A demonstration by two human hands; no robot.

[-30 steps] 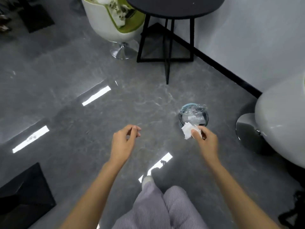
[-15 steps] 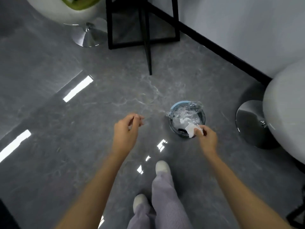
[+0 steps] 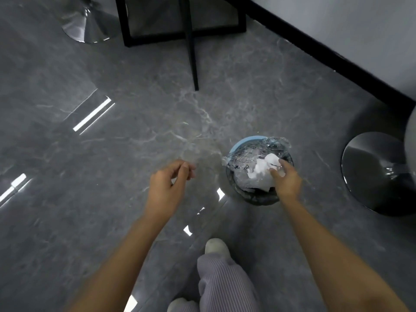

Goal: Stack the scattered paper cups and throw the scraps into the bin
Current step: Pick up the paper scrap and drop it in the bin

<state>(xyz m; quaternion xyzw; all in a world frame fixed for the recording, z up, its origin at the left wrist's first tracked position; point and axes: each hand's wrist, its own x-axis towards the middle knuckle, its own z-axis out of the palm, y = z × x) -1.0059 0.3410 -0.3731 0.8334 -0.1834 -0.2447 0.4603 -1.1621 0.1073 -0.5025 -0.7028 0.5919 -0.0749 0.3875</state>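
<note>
Bin (image 3: 247, 140), small and round with a pale blue rim, stands on the grey marbled floor (image 3: 135, 143), right of centre in the head view. Its clear plastic liner (image 3: 242, 159) is crumpled over the opening and spills over the near left edge. Right hand (image 3: 287, 179) reaches from below to a position directly over the bin mouth, thumb and fingertips closed in a pinch on a white paper scrap (image 3: 262, 168). The scrap is crumpled and lies against the liner inside the rim; whether it rests on the contents or hangs from the fingers cannot be told. Left hand (image 3: 167, 183) is held above bare floor, well to the left of the bin and apart from it, fingers loosely curled with the thumb near the fingertips, holding nothing. Both forearms are bare. One leg in pale striped trousers (image 3: 225, 284) extends forward between the arms, ending in a light shoe (image 3: 217, 245) placed near the bin's front; a second shoe (image 3: 177, 305) shows at the bottom edge. Black table legs (image 3: 191, 41) stand at the top of the view, with one chrome chair base (image 3: 87, 25) to their left and another chrome base (image 3: 378, 172) right of the bin. Black skirting (image 3: 326, 52) runs along a white wall (image 3: 360, 19) at upper right.
</note>
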